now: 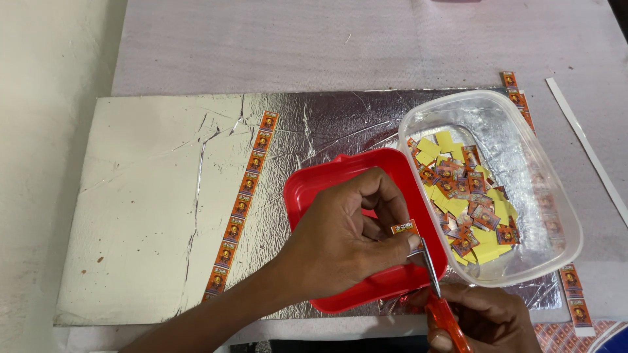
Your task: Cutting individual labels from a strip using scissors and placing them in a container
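My left hand (347,238) pinches a small orange printed label (405,227) over a red plastic lid (314,186). My right hand (487,319) grips red-handled scissors (439,297), blades pointing up and touching the label's lower edge. Just to the right sits a clear plastic container (553,196) holding several cut orange labels and yellow paper pieces (468,202).
A long strip of orange labels (243,202) lies on the silver foil board (150,209). Another label strip (575,297) runs under the container along the right side, and a white paper strip (585,147) lies at far right. A grey tabletop (327,39) lies beyond.
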